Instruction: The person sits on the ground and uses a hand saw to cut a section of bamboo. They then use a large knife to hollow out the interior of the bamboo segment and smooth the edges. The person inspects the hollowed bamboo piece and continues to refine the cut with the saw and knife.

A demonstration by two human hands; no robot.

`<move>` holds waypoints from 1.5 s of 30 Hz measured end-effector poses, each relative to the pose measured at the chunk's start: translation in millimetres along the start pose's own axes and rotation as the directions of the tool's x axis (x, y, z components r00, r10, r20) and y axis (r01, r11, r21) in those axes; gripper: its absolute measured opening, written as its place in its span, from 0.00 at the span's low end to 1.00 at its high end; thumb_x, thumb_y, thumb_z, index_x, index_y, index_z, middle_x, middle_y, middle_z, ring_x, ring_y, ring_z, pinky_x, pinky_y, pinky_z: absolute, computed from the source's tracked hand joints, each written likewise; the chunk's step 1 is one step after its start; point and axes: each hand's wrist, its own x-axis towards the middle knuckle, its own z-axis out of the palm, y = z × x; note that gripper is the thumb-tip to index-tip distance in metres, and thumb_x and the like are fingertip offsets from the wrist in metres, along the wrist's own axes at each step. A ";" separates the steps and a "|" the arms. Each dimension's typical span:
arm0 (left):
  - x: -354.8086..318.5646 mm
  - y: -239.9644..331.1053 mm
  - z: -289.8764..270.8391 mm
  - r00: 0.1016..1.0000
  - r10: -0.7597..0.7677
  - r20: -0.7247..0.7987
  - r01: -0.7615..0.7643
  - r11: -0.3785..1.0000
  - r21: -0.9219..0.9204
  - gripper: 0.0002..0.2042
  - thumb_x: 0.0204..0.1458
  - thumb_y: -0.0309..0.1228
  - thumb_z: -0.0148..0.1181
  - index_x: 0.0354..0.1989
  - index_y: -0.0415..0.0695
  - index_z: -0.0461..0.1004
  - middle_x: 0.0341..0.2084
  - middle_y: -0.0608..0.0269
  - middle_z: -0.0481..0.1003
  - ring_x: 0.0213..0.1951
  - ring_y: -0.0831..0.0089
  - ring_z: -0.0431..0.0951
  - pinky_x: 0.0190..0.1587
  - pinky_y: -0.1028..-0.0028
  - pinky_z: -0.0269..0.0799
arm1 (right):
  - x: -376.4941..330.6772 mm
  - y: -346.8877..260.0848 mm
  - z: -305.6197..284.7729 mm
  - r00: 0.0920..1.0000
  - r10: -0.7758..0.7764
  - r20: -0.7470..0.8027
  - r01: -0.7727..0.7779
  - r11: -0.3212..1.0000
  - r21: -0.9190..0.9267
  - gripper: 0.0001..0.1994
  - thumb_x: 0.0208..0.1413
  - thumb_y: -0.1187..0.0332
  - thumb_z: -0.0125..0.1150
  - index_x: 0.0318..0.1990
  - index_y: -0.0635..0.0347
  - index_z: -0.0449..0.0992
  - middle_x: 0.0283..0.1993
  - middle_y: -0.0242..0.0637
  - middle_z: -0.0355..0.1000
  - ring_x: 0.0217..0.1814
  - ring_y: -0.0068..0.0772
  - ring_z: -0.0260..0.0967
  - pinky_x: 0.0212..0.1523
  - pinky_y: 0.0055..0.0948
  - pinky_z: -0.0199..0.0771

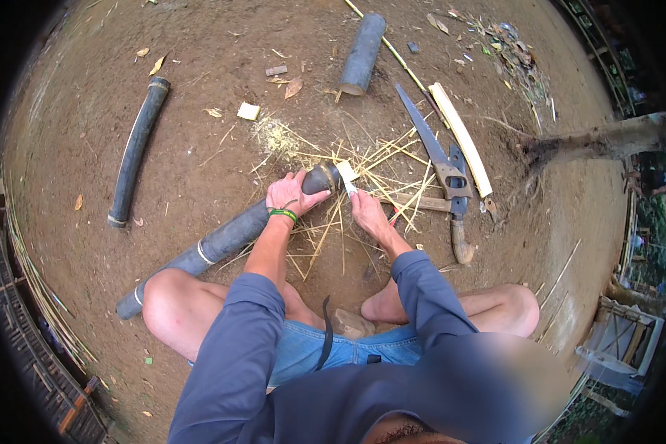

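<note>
A long dark bamboo pole (229, 238) runs from beside my left knee up to the middle of the ground. My left hand (288, 195) is wrapped round it near its far end, thumb along the top. At that end my right hand (370, 213) grips a pale, narrow flat piece (348, 180), which touches or nearly touches the pole's rim. Whether this piece is a blade or a bamboo strip I cannot tell. Thin yellow bamboo slivers (381, 164) lie scattered under and around the pole's end, with a heap of pale shavings (275, 139) beyond my left hand.
To the right lie a handsaw (425, 137), a wooden-handled tool (462, 240) and a split bamboo length (460, 137). Another dark bamboo length (138, 152) rests at the left, a short section (363, 55) at the top. A tree trunk (607, 139) stands far right.
</note>
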 end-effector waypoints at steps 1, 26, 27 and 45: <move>-0.4 1.4 -0.8 1.000 -0.002 0.002 0.002 1.000 0.007 0.45 0.43 0.78 0.58 0.60 0.54 0.78 0.45 0.57 0.82 0.46 0.57 0.85 0.48 0.60 0.81 | 1.4 4.1 1.5 1.000 -0.028 -0.006 0.028 0.999 0.044 0.18 0.74 0.57 0.46 0.46 0.66 0.73 0.32 0.58 0.76 0.35 0.61 0.75 0.39 0.54 0.72; 14.5 -9.0 -20.6 0.995 0.024 0.099 -0.015 0.996 -0.088 0.44 0.43 0.77 0.59 0.54 0.51 0.82 0.43 0.50 0.85 0.47 0.53 0.85 0.54 0.56 0.79 | 0.2 -17.4 6.7 0.996 0.062 -0.059 -0.049 0.978 0.204 0.19 0.72 0.55 0.49 0.45 0.64 0.76 0.35 0.59 0.78 0.37 0.62 0.77 0.39 0.53 0.71; 13.6 -7.5 -21.0 0.993 0.015 0.114 -0.007 0.997 -0.076 0.44 0.43 0.77 0.59 0.55 0.50 0.82 0.44 0.50 0.85 0.48 0.53 0.85 0.54 0.56 0.79 | 2.3 -12.2 6.3 0.996 0.081 0.019 -0.084 0.968 0.235 0.19 0.73 0.55 0.49 0.45 0.64 0.76 0.35 0.58 0.78 0.38 0.60 0.77 0.40 0.52 0.71; -85.2 42.1 63.9 0.890 0.097 -0.445 -0.125 0.992 -0.035 0.41 0.47 0.50 0.71 0.65 0.38 0.63 0.63 0.47 0.67 0.67 0.49 0.64 0.71 0.49 0.53 | -10.2 20.7 -50.5 0.969 0.121 -0.214 -0.097 0.988 0.121 0.14 0.71 0.60 0.48 0.53 0.59 0.72 0.35 0.60 0.78 0.41 0.71 0.76 0.44 0.59 0.73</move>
